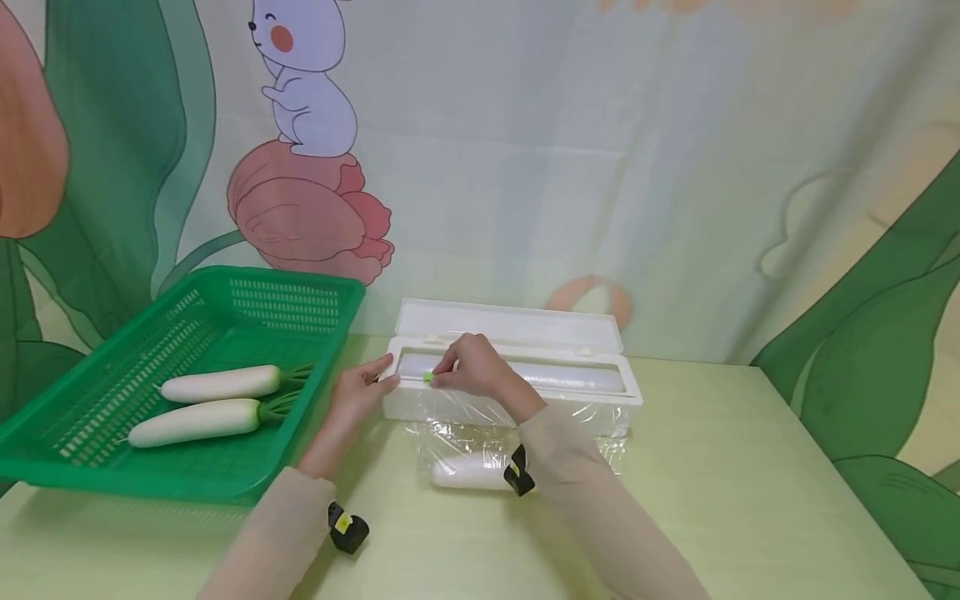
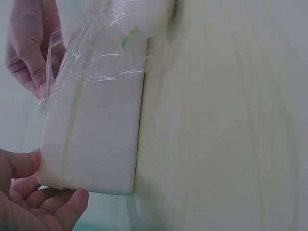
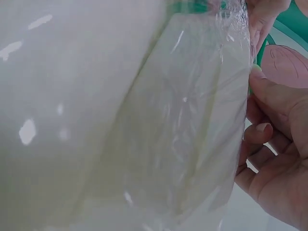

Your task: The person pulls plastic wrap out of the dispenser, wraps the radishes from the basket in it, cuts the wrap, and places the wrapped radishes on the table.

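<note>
A white cling film dispenser (image 1: 399, 407) stands on the table with its long lid (image 1: 510, 325) raised and a film roll (image 1: 570, 377) inside. My left hand (image 1: 356, 392) holds its left end, the thumb on one side and the fingers round the end in the left wrist view. My right hand (image 1: 476, 367) pinches the small green slide cutter (image 1: 427, 377) near the left of the front edge. Clear cling film (image 1: 442, 433) hangs from that edge over a white radish (image 1: 461, 472) lying in front; the right sleeve hides part of the radish.
At the left stands a green plastic basket (image 1: 300, 479) with two white radishes (image 1: 217, 383) in it, their cut green stalks toward the right. A printed curtain (image 1: 480, 208) hangs behind the table (image 1: 712, 483).
</note>
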The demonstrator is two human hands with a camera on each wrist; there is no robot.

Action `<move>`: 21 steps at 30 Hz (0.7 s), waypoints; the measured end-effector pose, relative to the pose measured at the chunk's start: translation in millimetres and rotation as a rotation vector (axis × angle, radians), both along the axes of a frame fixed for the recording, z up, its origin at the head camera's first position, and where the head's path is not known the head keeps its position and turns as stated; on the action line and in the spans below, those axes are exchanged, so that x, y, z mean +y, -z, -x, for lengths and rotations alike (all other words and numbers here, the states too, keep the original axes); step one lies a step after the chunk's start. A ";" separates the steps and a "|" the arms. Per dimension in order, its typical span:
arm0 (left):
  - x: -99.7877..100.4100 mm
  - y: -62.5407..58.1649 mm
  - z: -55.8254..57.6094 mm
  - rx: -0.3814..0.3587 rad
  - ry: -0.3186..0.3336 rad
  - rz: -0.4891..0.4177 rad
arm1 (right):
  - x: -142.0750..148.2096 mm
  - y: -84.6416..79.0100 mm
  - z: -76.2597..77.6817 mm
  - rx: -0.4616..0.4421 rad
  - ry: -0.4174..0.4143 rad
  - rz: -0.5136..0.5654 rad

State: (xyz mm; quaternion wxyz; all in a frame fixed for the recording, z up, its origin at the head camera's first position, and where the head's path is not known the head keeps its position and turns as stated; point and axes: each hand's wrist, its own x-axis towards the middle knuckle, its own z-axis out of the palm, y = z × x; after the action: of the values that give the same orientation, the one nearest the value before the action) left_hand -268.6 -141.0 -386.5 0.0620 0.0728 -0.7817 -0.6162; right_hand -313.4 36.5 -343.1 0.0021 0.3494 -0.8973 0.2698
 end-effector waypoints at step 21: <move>-5.3 2.5 -2.5 0.027 0.011 0.000 | 121.5 -0.6 6.9 -0.006 0.043 -0.050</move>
State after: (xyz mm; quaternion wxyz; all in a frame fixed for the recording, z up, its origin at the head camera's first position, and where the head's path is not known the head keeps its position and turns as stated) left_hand -266.1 -146.3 -389.0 0.0693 0.0602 -0.7812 -0.6175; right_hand -320.3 158.0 -342.6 -0.0035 0.3293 -0.9109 0.2485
